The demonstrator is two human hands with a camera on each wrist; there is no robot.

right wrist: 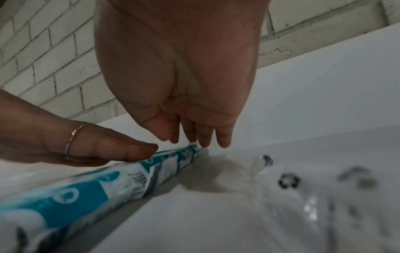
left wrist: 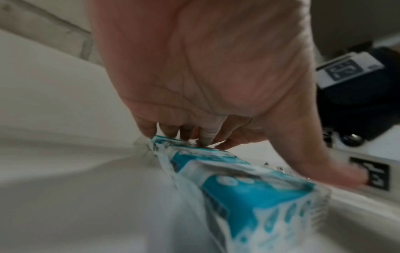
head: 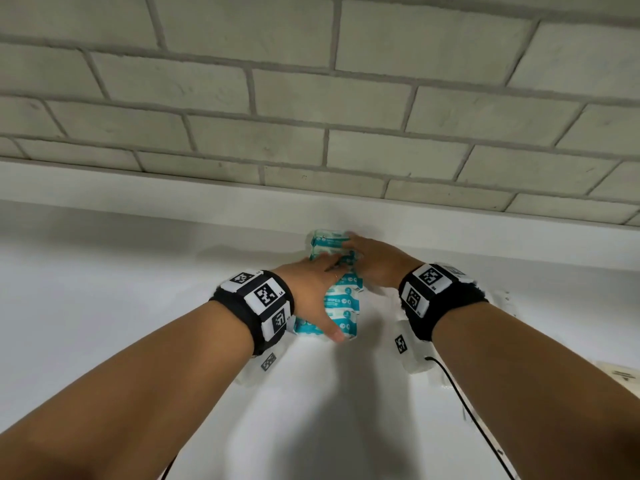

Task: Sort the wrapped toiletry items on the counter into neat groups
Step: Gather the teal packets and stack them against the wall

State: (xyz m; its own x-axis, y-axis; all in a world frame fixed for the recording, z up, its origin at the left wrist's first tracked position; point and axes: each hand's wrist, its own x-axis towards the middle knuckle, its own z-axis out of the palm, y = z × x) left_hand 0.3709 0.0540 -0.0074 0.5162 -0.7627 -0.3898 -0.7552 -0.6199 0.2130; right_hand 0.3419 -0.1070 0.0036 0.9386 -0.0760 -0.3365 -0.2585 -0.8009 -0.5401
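A pale brick wall [head: 311, 98] fills the upper half of the head view, above a white counter [head: 104, 289]. At centre frame lies a row of teal-and-white wipe packets [head: 341, 299], running from mid-frame up toward the counter's back edge. Left of centre, the left hand [head: 311, 289] lies flat across the packets, fingers straight on their tops and thumb at the nearest packet's corner. Just right of centre, the right hand [head: 374, 261] presses straight fingers [right wrist: 203, 137] on the far end of the row. In the right wrist view, clear-wrapped items [right wrist: 303, 188] lie blurred at lower right.
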